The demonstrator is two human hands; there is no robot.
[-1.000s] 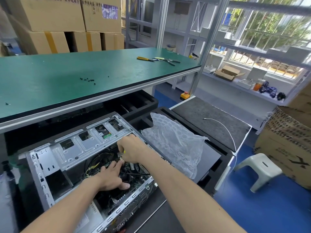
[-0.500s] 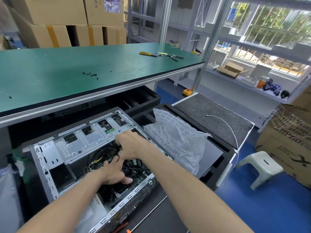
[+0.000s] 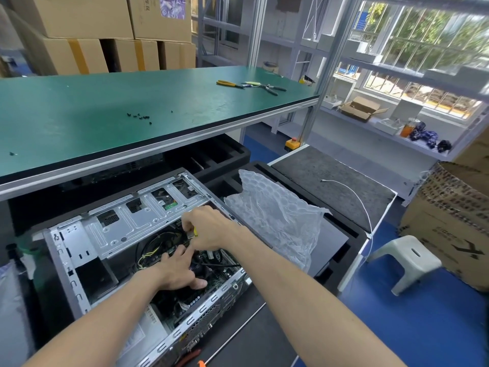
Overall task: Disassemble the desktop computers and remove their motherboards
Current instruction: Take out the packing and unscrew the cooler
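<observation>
Grey pressed-steel computer case (image 3: 111, 231) lies open below the green bench mat (image 3: 105, 115), beside crinkled bubble wrap (image 3: 272, 215). Since a second ago, the right hand (image 3: 211, 229) has risen slightly, pinching a small yellow-tipped tool; the left hand (image 3: 177, 271) stays flat, fingers relaxed, on the dark motherboard (image 3: 211, 276) inside.

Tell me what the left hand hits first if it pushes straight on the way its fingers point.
Probably the right hand: the left hand lies inside the open computer case, fingers aimed up-right toward it. The cables underneath may come first; depth is unclear.
</observation>
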